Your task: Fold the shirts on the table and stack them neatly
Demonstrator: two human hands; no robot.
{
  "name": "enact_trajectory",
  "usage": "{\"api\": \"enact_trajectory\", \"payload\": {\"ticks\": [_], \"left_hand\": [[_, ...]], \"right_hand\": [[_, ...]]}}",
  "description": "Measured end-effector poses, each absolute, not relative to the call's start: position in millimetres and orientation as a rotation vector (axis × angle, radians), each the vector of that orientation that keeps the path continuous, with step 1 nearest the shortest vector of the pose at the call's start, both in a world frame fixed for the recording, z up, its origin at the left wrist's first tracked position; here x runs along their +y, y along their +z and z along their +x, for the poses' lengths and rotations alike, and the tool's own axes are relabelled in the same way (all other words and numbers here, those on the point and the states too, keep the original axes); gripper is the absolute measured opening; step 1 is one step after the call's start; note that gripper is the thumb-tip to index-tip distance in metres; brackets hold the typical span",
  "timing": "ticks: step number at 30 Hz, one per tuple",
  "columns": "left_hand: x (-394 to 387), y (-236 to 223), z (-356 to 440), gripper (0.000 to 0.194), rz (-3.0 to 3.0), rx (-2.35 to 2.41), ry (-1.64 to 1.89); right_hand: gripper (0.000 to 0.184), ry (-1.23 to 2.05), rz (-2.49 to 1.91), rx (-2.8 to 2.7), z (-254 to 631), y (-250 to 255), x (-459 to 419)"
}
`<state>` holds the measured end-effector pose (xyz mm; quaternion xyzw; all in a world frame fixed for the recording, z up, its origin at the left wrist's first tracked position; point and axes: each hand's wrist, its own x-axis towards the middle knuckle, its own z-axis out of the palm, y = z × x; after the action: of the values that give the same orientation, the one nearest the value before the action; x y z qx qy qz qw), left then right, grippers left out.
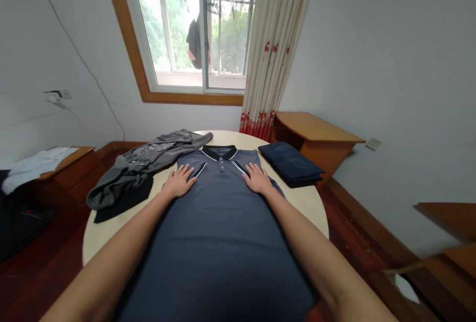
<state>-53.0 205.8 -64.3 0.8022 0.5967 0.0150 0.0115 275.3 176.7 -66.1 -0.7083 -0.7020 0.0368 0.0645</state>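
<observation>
A blue-grey polo shirt [219,213] with a dark collar lies flat, front up, on a round light table [312,200]. My left hand [180,181] rests palm down on the shirt's left shoulder, fingers spread. On the shirt's right shoulder my right hand [257,178] lies flat in the same way. Both hands are open and hold nothing. The sleeves look folded in under the hands.
A crumpled grey garment [145,163] lies on the table's left side over a dark cloth. A folded navy garment [290,163] sits at the right. Wooden cabinets [316,136] stand by the curtain and window, and a low one at left holds white cloth [35,163].
</observation>
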Motion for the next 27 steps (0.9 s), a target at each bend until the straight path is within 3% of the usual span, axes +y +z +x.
{"api": "enact_trajectory", "payload": {"ticks": [7, 10, 16, 19, 21, 24, 27], "left_hand": [[169.6, -65.3, -57.0, 0.067, 2.484, 1.811, 0.031], [169.6, -59.5, -66.0, 0.059, 2.472, 1.792, 0.157], [227.8, -49.9, -83.2, 0.055, 2.116, 2.215, 0.461], [263.3, -44.0, -85.2, 0.051, 1.942, 2.157, 0.452], [282.0, -39.9, -85.0, 0.038, 1.877, 2.099, 0.396], [299.9, -34.5, -85.0, 0.02, 1.859, 2.045, 0.324], [308.0, -27.0, -87.7, 0.016, 1.873, 1.994, 0.296]], "right_hand": [[0.064, 0.183, -2.19, -2.141, 272.8, -61.5, 136.8], [0.064, 0.235, -2.144, -2.224, 277.5, -52.8, 127.0], [0.051, 0.179, -2.18, -1.903, 301.0, -39.8, 171.8], [0.053, 0.173, -2.252, -1.713, 313.7, -42.6, 204.3], [0.053, 0.192, -2.285, -1.624, 321.0, -46.2, 221.7], [0.04, 0.288, -2.284, -1.594, 329.7, -50.1, 241.3], [0.02, 0.364, -2.263, -1.62, 336.5, -47.9, 254.8]]}}
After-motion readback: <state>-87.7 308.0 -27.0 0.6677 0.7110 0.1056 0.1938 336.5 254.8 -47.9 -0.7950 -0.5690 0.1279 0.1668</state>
